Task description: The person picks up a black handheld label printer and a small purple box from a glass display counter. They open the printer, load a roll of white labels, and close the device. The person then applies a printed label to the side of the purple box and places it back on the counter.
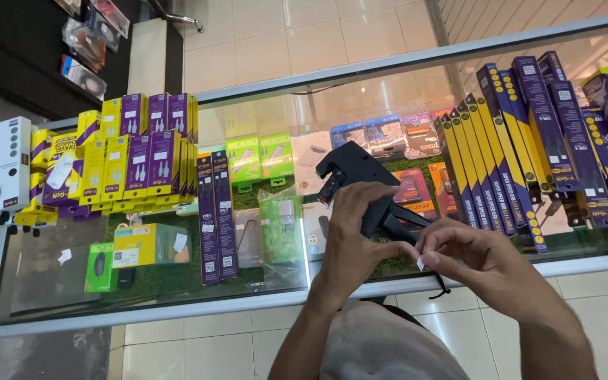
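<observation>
My left hand (355, 236) grips a black pistol-shaped tool (355, 170) and holds it above a glass display counter (142, 309). My right hand (474, 257) pinches a tiny white scrap (421, 263) between thumb and fingertip, close beside the left hand's fingers. A thin black cord (440, 287) hangs from the tool below my hands. Both forearms reach up from the bottom edge of the view.
Under the glass lie yellow and purple cable boxes (142, 165), green boxes (260, 158), long dark blue packs (522, 141) and clear packets. A white box (5, 167) stands at the counter's left end. Tiled floor lies beyond and below the counter.
</observation>
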